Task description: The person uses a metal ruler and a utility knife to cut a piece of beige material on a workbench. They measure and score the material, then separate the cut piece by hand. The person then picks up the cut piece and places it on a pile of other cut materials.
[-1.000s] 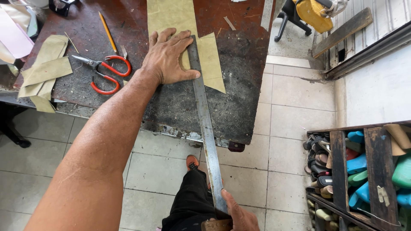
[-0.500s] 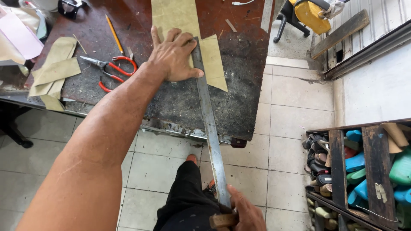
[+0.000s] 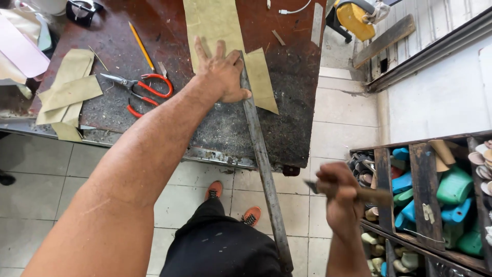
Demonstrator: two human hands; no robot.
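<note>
My left hand (image 3: 220, 73) lies flat, fingers spread, on a tan sheet of material (image 3: 215, 23) on the dark worktable (image 3: 225, 133). It presses the sheet beside a long metal straightedge (image 3: 261, 164) that runs from the table down past its front edge toward me. My right hand (image 3: 341, 197) is raised off the table to the right and is closed on a knife with a wooden handle (image 3: 371, 196); its short blade points left. A cut tan strip (image 3: 261, 79) lies right of the straightedge.
Red-handled scissors (image 3: 141, 90) and a yellow pencil (image 3: 141, 46) lie left of my hand. Tan offcuts (image 3: 69, 92) sit at the table's left edge. A wooden rack of coloured shoe lasts (image 3: 441, 195) stands at the right on the tiled floor.
My right hand has left the near end of the straightedge and risen to the right, now holding the knife. The left hand stays pressed on the sheet.
</note>
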